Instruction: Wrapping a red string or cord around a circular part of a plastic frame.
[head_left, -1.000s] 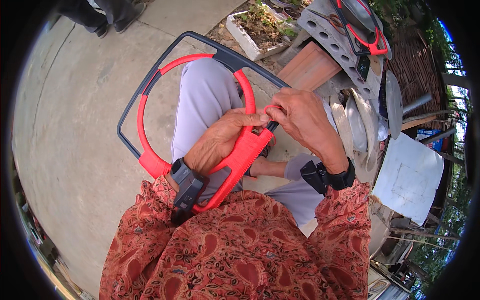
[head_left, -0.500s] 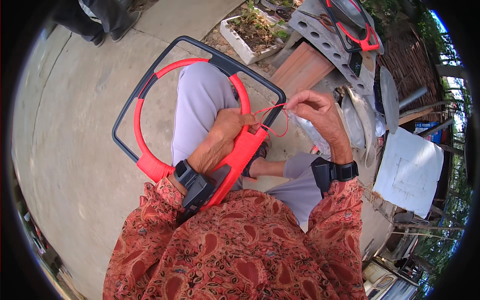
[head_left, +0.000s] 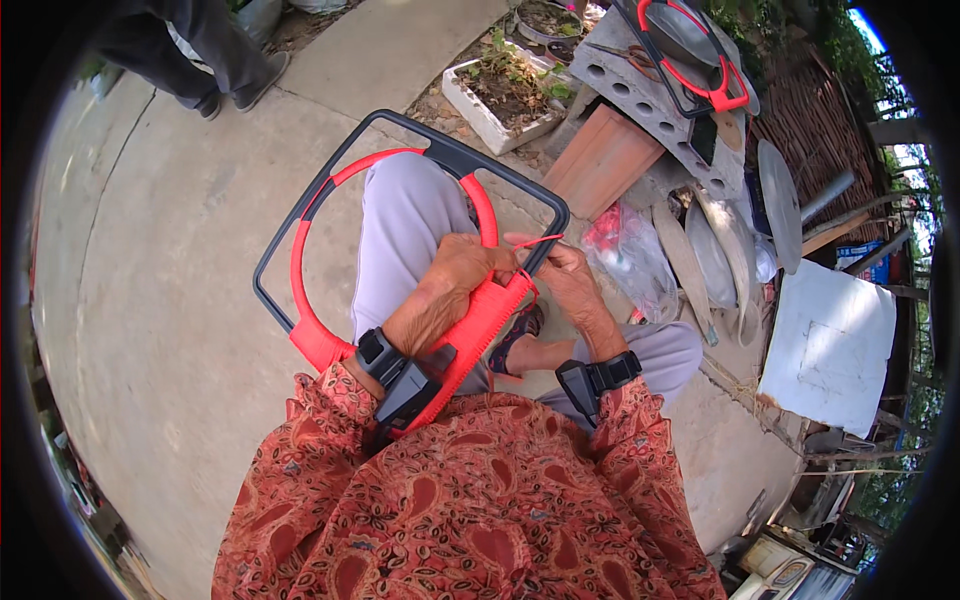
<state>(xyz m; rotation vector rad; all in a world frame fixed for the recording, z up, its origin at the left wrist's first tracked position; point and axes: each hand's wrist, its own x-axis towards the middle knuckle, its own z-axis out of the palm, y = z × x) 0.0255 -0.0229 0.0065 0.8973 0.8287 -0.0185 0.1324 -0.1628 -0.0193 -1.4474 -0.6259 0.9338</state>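
- The dark tubular frame (head_left: 480, 163), partly bound in red, lies tilted across the person's lap, its open loop around the raised knee (head_left: 405, 190).
- A dense red wrapping (head_left: 487, 312) covers the limb nearest the belly; just past its upper end, the tube is bare and dark.
- A loose red cord (head_left: 541, 241) crosses that bare stretch.
- The left hand (head_left: 458, 267) is closed, knuckles up, around the bound part near the end of the wrapping; what its fingertips press is hidden.
- The right hand (head_left: 570, 290) is half curled at the bare tube, one finger reaching to the tube's far side; whether it pinches the cord cannot be told.
- The step in hand appears to be winding cord around the tube, one turn at a time.
- The next move seems to call for passing the cord around under the tube, drawing it snug against the last turn, with the left hand steadying the frame.
- Beyond the right hand lie a clear plastic bag (head_left: 640, 260) and a brown board (head_left: 603, 165).
- Farther out, a second red-and-black frame (head_left: 725, 98) rests on a grey holed block (head_left: 640, 82).
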